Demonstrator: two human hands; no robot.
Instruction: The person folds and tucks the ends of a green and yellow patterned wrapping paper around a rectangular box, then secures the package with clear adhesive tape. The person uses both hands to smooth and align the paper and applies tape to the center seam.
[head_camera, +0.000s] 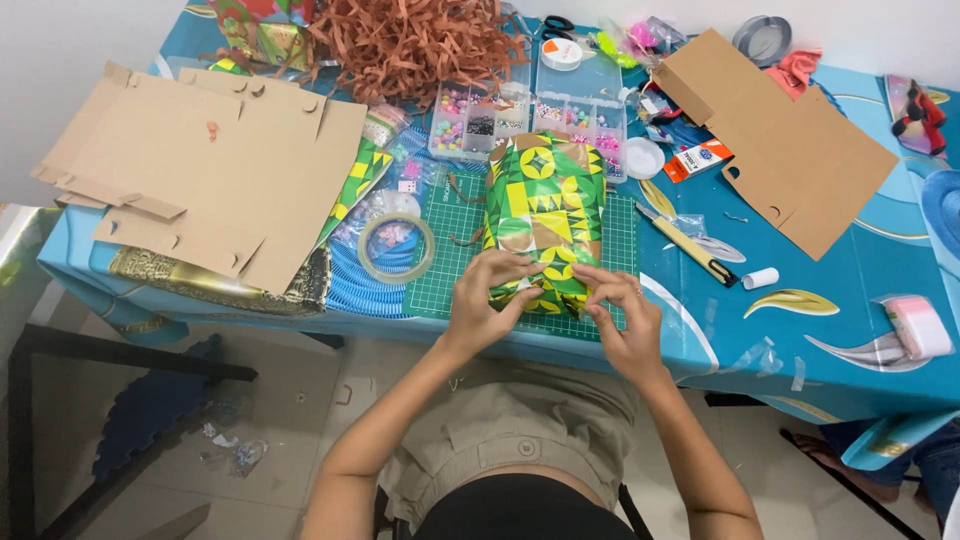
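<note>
A box wrapped in green and yellow patterned paper (545, 205) lies on a green cutting mat (455, 270) at the table's near edge. My left hand (487, 300) presses on the paper at the near left end of the box, fingers curled over the fold. My right hand (620, 315) pinches the paper at the near right corner. Both hands touch the wrapped box and hide its near end.
A roll of clear tape (396, 248) lies left of the mat. Flattened cardboard (215, 165) sits at left and another cardboard piece (790, 140) at right. A clear bead organiser (530, 115), brown paper shreds (410, 45), a utility knife (690, 245) and a pink ribbon roll (920, 325) also lie on the blue tablecloth.
</note>
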